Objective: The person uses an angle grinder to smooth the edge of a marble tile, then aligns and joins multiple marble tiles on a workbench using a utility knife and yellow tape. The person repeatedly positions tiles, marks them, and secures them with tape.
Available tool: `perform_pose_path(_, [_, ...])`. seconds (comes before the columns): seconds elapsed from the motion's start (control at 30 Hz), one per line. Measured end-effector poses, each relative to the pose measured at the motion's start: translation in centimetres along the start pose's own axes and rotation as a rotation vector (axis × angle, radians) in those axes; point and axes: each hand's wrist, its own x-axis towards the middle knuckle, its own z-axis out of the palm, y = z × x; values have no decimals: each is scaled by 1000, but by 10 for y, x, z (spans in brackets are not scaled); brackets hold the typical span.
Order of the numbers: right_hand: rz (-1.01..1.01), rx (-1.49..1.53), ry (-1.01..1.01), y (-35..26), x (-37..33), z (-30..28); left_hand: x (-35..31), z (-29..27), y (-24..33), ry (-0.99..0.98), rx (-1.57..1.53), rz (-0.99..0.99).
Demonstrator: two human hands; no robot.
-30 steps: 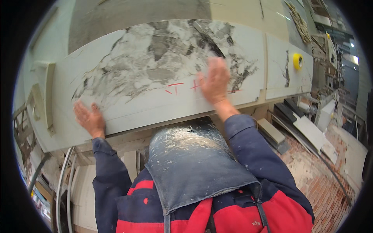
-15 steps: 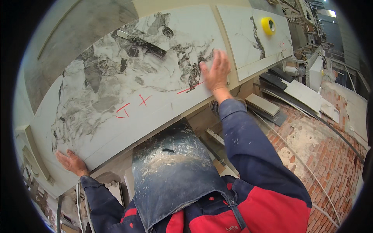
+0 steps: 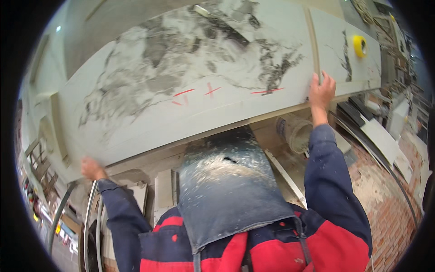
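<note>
A long white stone-look slab (image 3: 149,140) with grey and black veining and red pencil-like marks lies across the bench in front of me. My right hand (image 3: 322,90) is at its near right corner, by the narrow gap before a second slab; the fingers point away from me and are spread. At the near left corner is my left hand (image 3: 93,168), its fingers folded and smeared by motion, so its hold on the edge cannot be made out. A dark, pale-ended straight bar (image 3: 224,28) lies on the far part of the slab.
On the smaller veined slab (image 3: 333,50) at the right stands a yellow tape roll (image 3: 360,46). A white bucket (image 3: 297,133) is below the bench edge. Offcut panels (image 3: 378,136) lean over the brick floor (image 3: 385,226) at right. My dusty apron (image 3: 231,181) faces the bench.
The view has shifted, so the bench sits further right and higher. My right hand has slid off the slab's top to its right end; my left hand has moved outward, its fingers drawn in.
</note>
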Motion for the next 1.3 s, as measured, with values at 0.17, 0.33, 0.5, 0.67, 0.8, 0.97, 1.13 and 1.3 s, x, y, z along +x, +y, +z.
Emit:
perform_pose_path(0.17, [280,408,-283,15,-26,6,-35,-14,4,-156,-829,-54])
perform_pose_path(0.33, [474,750,-320,20,-23,4,-42,-31,24,-225,-945,-158])
perform_pose_path(0.5, [573,816,-282,24,-23,4,-43,-32,29,-228,-1015,-210])
perform_pose_path(0.67, [593,810,-227,25,-23,2,-48,-36,33,-243,-1031,-208])
perform_pose_path(0.8, [641,812,-231,22,-20,1,-55,-36,36,-246,-1096,-235])
perform_pose_path(0.97, [644,784,-245,26,-18,0,-57,-37,39,-261,-1111,-231])
perform_pose_path(1.13, [648,788,-277,32,-17,0,-59,-38,43,-262,-1074,-207])
perform_pose_path(1.3, [584,632,-301,30,-17,2,-53,-24,34,-246,-1047,-192])
